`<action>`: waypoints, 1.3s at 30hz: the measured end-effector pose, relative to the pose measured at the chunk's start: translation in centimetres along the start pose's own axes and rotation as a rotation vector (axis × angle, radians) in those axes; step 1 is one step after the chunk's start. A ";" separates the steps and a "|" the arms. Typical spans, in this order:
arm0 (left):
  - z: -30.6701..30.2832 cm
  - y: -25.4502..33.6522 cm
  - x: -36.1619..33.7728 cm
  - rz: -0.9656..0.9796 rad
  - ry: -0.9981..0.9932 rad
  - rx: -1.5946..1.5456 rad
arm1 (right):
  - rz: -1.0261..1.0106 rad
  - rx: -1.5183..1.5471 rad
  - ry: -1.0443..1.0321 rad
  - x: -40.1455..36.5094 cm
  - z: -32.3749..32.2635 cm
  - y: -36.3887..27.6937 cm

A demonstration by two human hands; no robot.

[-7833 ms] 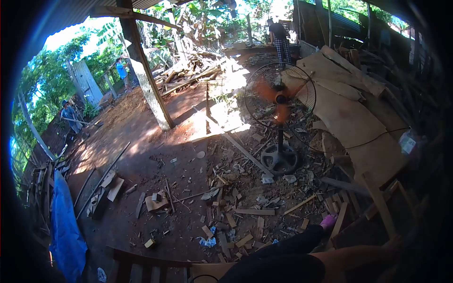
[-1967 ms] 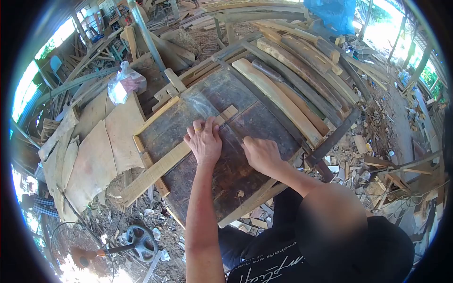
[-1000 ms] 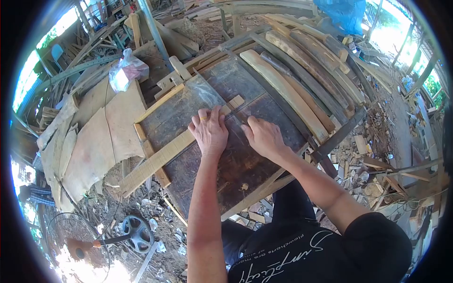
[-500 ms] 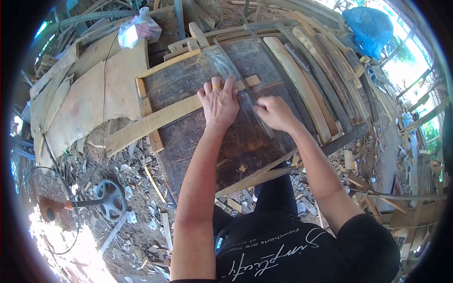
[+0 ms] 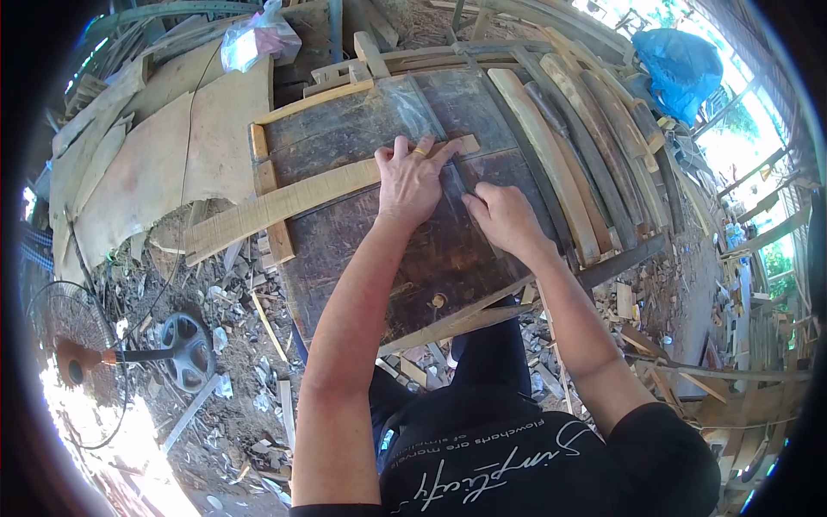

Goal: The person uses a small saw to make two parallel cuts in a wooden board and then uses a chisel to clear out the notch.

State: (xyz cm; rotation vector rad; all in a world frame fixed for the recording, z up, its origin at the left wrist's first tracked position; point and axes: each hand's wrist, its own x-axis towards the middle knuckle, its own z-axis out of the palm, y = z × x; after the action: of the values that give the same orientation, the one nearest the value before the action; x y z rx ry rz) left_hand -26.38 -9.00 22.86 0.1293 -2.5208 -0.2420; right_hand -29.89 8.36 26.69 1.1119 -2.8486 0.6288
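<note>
A long, pale wooden slat (image 5: 284,205) lies slantwise across a dark, worn wooden tabletop (image 5: 353,258), its left end reaching past the edge. My left hand (image 5: 410,183), a ring on one finger, bears down on the slat near its right end, fingers bent over it and one stretched along it. A narrow grey strip (image 5: 428,108) crosses the slat beside these fingers and runs toward me. Close to the strip, on the near side of the slat, my right hand (image 5: 504,217) is closed with thumb and fingers together; what it holds I cannot tell.
Several wooden strips (image 5: 551,164) lie side by side on the right of the tabletop. Light battens (image 5: 274,207) edge its left side. Large plywood sheets (image 5: 215,129) and a plastic bag (image 5: 258,43) are at left. A fan (image 5: 86,358) stands on the scrap-strewn ground.
My right hand, blurred before, now shows sharply, slightly nearer me along the grey strip. One finger of my left hand now stretches further along the slat. The view has shifted a little.
</note>
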 end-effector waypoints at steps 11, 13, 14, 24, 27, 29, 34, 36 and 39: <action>0.0 0.2 0.0 -0.014 0.022 -0.068 | -0.050 0.043 0.116 3.3 1.5 0.4; 0.1 0.1 0.0 -0.016 0.026 -0.060 | -0.054 0.050 0.105 3.7 1.5 0.6; 0.1 0.1 0.0 -0.015 0.026 -0.061 | -0.053 0.049 0.106 4.0 1.4 0.6; 0.2 0.1 0.0 -0.011 0.053 -0.051 | 0.018 -0.059 0.094 1.1 0.8 -0.6; 0.3 -0.1 -0.1 -0.003 0.054 -0.034 | 0.031 -0.064 0.095 1.2 1.3 -0.7; 0.4 0.1 -0.1 0.003 0.046 -0.033 | 0.039 -0.059 0.117 1.5 1.5 -0.7; 0.2 0.0 0.1 -0.018 -0.003 -0.037 | 0.039 -0.052 0.097 2.4 1.2 -0.7; 0.2 0.1 0.3 -0.025 -0.006 -0.023 | 0.038 -0.043 0.087 2.8 1.3 -0.4; 0.2 0.2 0.2 -0.027 -0.016 -0.017 | 0.032 -0.038 0.085 3.4 1.5 -0.3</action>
State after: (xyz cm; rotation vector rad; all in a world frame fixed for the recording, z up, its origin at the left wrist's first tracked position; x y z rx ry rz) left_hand -26.73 -8.80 22.84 0.1556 -2.5333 -0.2760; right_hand -32.08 5.43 25.97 1.0108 -2.7998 0.6062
